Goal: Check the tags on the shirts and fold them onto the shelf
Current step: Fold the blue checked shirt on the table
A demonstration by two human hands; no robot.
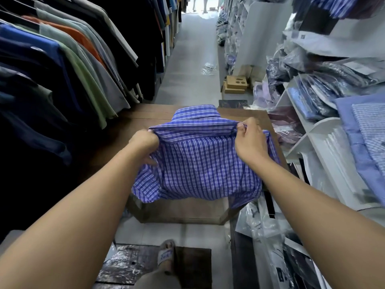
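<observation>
Head view, single entry.

1. Plaid shirt (198,159), blue with white checks: one. It is spread over the wooden table (143,119), collar at the far side, and its lower edge hangs past the near table edge.
2. Left hand (143,142): one, fingers curled into the cloth at the shirt's left shoulder, gripping it.
3. Right hand (249,140): one, pinching the right shoulder seam between thumb and fingers.
4. White shelf unit (320,140), right side, with open compartments. The upper compartment holds dark bagged shirts (341,74). The one below holds blue bagged shirts (306,101). The lowest one seen holds a maroon bagged item (287,122). The number per compartment cannot be told through the plastic.
5. Folded shirts lying unbagged on the shelf: two, a plain blue shirt (348,130) with a fine-striped shirt (373,126) on top of it.
6. Hanging rail of shirts (68,59), left side: many, in dark, blue, green, orange and grey.
7. Cardboard boxes (236,84) on the floor beyond the table: a small stack.
8. Loose plastic bags (256,222) on the floor to the right of the table.
9. Sandalled foot (166,255): one, bottom centre.
</observation>
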